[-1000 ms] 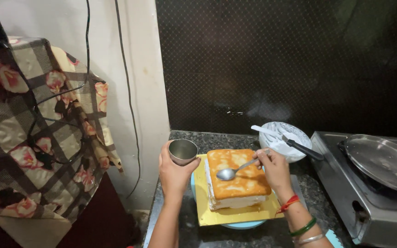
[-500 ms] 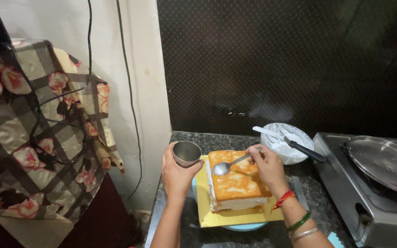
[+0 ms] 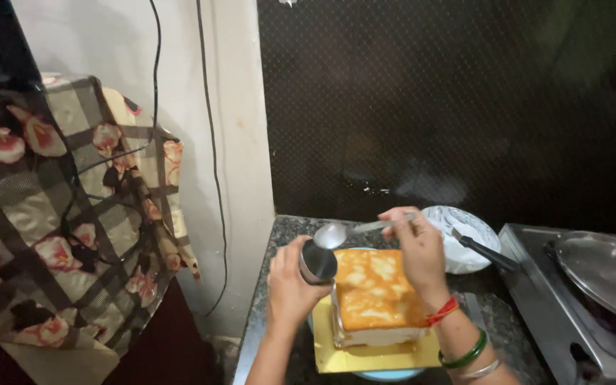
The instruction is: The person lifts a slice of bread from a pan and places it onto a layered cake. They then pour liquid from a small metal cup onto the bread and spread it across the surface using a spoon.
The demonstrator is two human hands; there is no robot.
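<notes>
Two hands of ours work over a dark speckled tabletop (image 3: 279, 235) set against a black wall. Largest is the gas stove (image 3: 593, 342) at the tabletop's right edge, with a round steel lid (image 3: 607, 267) lying on it. Beyond the left edge hangs a checked, flowered cloth (image 3: 65, 214). Near the front edge sits a square cake (image 3: 376, 296), golden on top, on a yellow board (image 3: 365, 353) that rests on a light-blue plate (image 3: 386, 374). Behind the cake, toward the back edge, stands a white bowl of cream (image 3: 465, 232) with a dark-handled tool (image 3: 486, 251) leaning in it. Our left hand (image 3: 290, 281) is closed around a small steel cup (image 3: 318, 262), tilted just beside the cake's left rear corner. Our right hand (image 3: 418, 249) pinches the handle of a spoon (image 3: 333, 234), whose bowl hangs just above the cup's mouth.
</notes>
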